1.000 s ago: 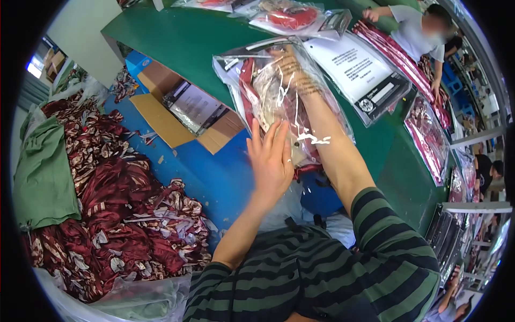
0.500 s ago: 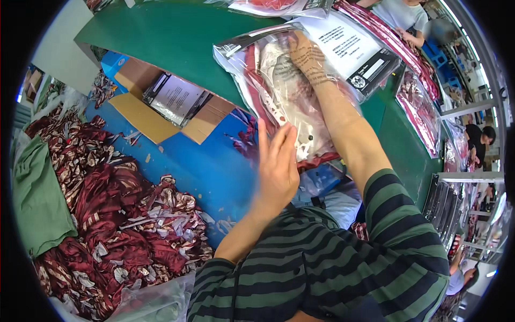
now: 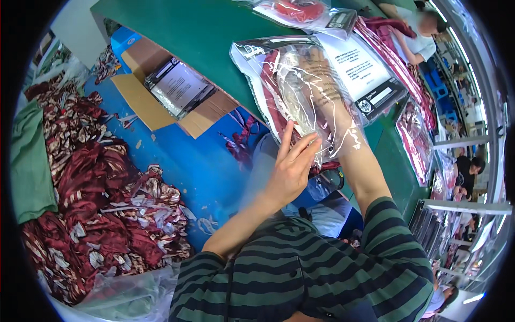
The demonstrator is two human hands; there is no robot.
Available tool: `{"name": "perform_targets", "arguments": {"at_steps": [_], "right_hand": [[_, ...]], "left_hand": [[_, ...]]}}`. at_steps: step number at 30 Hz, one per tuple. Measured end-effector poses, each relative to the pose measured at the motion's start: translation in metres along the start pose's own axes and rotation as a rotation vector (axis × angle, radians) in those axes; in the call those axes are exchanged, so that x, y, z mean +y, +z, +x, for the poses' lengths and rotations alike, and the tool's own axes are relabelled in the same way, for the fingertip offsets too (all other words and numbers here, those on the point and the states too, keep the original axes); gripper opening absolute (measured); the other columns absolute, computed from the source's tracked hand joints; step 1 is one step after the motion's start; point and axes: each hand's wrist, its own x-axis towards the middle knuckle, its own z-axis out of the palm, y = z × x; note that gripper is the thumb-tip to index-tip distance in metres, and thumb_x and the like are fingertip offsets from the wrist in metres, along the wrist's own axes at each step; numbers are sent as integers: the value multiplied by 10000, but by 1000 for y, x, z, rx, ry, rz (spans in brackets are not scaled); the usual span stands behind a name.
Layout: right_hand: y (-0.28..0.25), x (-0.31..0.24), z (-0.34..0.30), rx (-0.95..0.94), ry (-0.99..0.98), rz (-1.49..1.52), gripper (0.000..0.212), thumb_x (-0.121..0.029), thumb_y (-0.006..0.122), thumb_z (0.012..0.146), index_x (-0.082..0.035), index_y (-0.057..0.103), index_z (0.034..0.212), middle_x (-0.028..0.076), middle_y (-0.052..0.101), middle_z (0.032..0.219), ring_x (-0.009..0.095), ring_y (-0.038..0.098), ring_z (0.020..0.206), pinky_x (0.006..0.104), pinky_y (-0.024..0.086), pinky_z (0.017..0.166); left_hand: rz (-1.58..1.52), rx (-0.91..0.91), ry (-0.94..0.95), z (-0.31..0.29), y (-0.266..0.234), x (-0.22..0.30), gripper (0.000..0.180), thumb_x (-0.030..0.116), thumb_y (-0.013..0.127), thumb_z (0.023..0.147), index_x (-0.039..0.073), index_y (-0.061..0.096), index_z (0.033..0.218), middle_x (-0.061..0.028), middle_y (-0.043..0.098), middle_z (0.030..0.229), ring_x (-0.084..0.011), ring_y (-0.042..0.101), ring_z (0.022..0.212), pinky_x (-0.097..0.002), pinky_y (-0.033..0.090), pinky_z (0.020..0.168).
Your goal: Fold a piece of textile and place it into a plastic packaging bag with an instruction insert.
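Note:
A clear plastic bag (image 3: pixel 252 67) with a folded red and cream garment (image 3: pixel 292 86) in it lies on the green table in front of me. My right hand (image 3: pixel 320 80) is inside the bag, on top of the garment. Glare and print on the plastic blur its fingers. At the bag's near edge my left hand (image 3: pixel 292 172) rests with its fingers stretched out, touching the plastic. Red cloth hangs from the bag's mouth beside my right forearm.
Flat printed bags (image 3: pixel 365 70) lie right of the bag. An open cardboard box (image 3: pixel 129 99) holding similar bags stands left, below the green table (image 3: pixel 177 27). Crumpled red cloth (image 3: pixel 102 214) and a green cloth (image 3: pixel 32 166) heap at left. A co-worker (image 3: pixel 418 37) is at far right.
My right hand and forearm now sit deeper under the plastic, whose near edge has come further down over the arm. My left hand stays at the near edge. The whole view has shifted slightly.

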Motion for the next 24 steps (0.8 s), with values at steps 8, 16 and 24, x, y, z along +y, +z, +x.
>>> {"name": "perform_targets", "arguments": {"at_steps": [8,16,24], "right_hand": [[-85,-128,45,-688,129,117,657,-699,410,950,-351,434,1506,156,378,1592,501,316,1453,625,274,1170],[-66,-99,18,-428,-53,185,661,-661,380,992,-278,422,1530,67,422,1580,421,267,1503,622,189,1200],[-144,-87,-118,-181,116,81,612,-311,531,1018,21,391,1513,246,333,1598,461,258,1495,531,252,1201]], "left_hand": [[13,-34,-16,-15,-15,-9,365,18,591,947,-2,630,1309,-119,589,1395,-427,312,1485,-481,363,1166],[-62,-52,-117,-26,-23,-6,374,14,536,964,-33,604,1329,-131,564,1431,-381,305,1500,-462,344,1188],[-4,104,-250,-36,-9,-25,396,12,482,975,5,596,1355,-152,536,1454,-360,333,1489,-437,342,1189]]}}
